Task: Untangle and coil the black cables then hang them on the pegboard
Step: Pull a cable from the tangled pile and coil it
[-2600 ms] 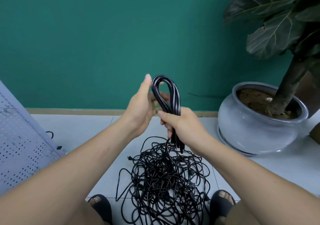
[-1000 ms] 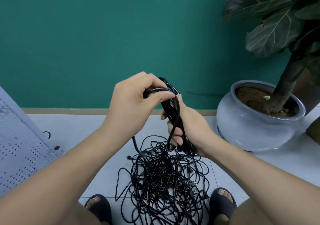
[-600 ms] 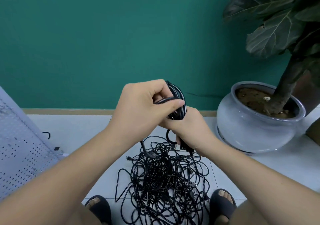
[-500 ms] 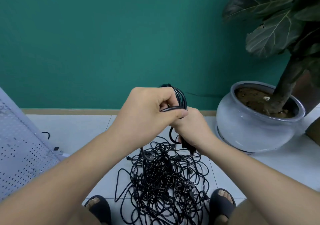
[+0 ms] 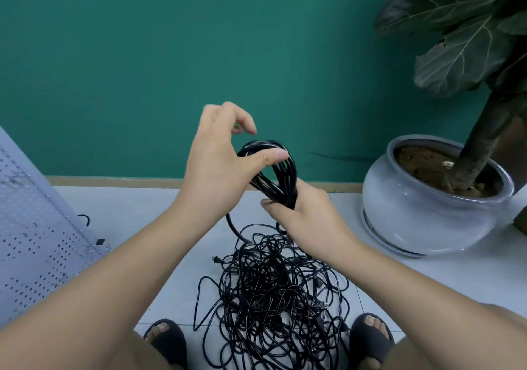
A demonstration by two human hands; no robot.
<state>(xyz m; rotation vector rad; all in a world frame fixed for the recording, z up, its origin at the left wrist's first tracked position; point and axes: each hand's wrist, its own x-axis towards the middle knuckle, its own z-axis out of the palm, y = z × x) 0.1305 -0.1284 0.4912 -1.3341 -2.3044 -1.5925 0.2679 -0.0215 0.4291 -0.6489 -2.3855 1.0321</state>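
Cables in a black tangle (image 5: 273,298) cover the floor (image 5: 148,213) between the person's sandals (image 5: 168,338). One cable is gathered into a coil (image 5: 281,176) and held up above the heap.

At far left the pegboard (image 5: 34,241) leans at the frame edge. Next comes the left hand (image 5: 216,167). Half a second ago it pinched a strand across the coil's neck. Now its fingers (image 5: 242,123) have lifted clear and hang loosely bent, gripping nothing that I can see, and only the thumb lies flat against the top of the loop. A single strand (image 5: 230,223) runs from behind that wrist down into the heap.

I judge that the wrap round the coil has been laid and let go. The bundle is therefore close to tied off, but its tail is not yet free of the tangle, and hanging it is still ahead.

The coil is a narrow, elongated loop. Its long axis is close to upright and leans a little left at the top. The closed bend points up toward the green wall (image 5: 142,56) and the gathered end points down. To the right, the right hand (image 5: 310,224) is clenched round that lower end, its fingers wrapped on the strands. Further right stands a grey plant pot (image 5: 422,221), well apart.
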